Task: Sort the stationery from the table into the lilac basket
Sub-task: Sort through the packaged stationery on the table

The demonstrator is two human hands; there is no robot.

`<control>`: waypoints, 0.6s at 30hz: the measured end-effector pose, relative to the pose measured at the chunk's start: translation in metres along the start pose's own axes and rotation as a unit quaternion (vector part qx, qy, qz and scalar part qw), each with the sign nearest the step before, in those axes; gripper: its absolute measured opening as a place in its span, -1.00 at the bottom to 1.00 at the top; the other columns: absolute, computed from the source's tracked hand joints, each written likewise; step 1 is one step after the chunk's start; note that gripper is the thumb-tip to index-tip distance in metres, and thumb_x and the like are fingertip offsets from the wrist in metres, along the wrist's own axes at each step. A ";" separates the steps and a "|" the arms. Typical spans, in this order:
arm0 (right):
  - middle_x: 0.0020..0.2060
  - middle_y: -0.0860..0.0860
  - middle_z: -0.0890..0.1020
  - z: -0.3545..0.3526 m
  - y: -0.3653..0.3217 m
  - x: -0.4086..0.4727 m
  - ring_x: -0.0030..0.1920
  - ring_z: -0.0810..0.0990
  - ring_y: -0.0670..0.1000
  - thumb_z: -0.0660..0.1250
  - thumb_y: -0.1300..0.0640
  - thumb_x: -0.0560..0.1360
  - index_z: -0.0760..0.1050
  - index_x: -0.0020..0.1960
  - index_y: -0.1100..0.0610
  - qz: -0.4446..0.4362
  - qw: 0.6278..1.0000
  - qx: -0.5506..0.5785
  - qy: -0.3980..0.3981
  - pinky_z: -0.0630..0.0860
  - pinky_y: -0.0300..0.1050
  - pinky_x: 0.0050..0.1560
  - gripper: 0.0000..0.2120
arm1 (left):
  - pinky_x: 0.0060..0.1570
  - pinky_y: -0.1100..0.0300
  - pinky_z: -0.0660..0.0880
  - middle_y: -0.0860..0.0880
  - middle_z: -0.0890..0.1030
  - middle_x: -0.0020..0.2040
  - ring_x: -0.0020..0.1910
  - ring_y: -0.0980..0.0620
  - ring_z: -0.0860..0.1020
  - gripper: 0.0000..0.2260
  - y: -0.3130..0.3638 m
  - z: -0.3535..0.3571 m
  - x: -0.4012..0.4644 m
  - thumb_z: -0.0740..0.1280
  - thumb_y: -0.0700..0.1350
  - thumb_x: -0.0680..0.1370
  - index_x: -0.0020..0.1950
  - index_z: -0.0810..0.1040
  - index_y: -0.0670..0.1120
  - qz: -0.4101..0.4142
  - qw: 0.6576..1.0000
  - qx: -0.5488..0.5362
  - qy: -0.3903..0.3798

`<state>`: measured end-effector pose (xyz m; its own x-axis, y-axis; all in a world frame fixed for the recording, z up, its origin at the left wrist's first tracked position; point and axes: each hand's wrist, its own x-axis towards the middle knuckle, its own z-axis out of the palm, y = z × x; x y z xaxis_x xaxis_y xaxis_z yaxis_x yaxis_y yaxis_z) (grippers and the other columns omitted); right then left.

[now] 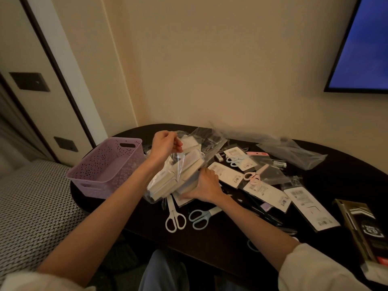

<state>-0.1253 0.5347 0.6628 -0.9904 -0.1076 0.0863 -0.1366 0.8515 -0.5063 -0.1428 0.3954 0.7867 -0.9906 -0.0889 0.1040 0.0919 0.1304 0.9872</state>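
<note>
Pinching the bag (190,156) top with your left hand (165,146) and gripping its boxes with your right hand (206,185), you are readying a lift into the basket (105,166).

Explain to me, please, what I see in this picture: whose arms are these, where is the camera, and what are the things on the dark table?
There is no machine here. A person wears a camera on the head, so this one picture looks forward and down over their own two arms.

The left hand pinches the top of a clear plastic bag holding pale flat boxes. The right hand grips the bag from below.

Left of them stands the lilac basket, apparently empty. On the dark table lie white scissors, light blue scissors, pink scissors in a packet, white labelled packets and more clear bags.
</note>
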 end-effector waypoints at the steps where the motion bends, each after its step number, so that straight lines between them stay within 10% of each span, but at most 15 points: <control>1: 0.30 0.14 0.41 0.003 -0.002 0.002 0.31 0.36 0.15 0.52 -0.39 0.10 0.20 0.41 0.22 -0.003 1.000 -0.016 0.003 0.31 0.02 0.32 0.12 | -0.29 0.15 0.55 -0.15 0.55 -0.33 -0.39 -0.03 0.53 -0.79 0.000 0.000 0.000 0.18 -0.26 0.62 -0.19 0.49 -0.22 0.000 1.000 0.000 0.000; 13: 0.33 0.13 0.31 0.000 -0.013 0.002 0.34 0.32 0.17 0.53 -0.30 0.08 0.11 0.46 0.16 0.008 0.998 0.066 0.016 0.32 0.10 0.35 0.15 | -0.35 0.18 0.56 -0.17 0.55 -0.33 -0.39 -0.05 0.53 -0.83 0.004 0.001 0.000 0.17 -0.27 0.61 -0.14 0.49 -0.24 0.003 1.000 -0.006 -0.012; 18: 0.18 0.06 0.29 -0.021 -0.002 -0.009 0.29 0.31 0.08 0.58 0.00 0.20 0.19 0.37 0.19 -0.011 0.991 0.130 -0.004 0.36 -0.16 0.23 -0.10 | -0.31 0.16 0.57 -0.16 0.55 -0.33 -0.38 -0.04 0.54 -0.85 0.006 0.004 -0.001 0.18 -0.26 0.61 -0.04 0.51 -0.27 0.000 1.000 0.004 -0.019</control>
<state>-0.1156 0.5446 0.6809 -0.9871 -0.1302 0.0935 -0.1579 0.6878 -0.7085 -0.1413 0.4003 0.7923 -0.9937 -0.0507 0.0997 0.0919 0.1379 0.9862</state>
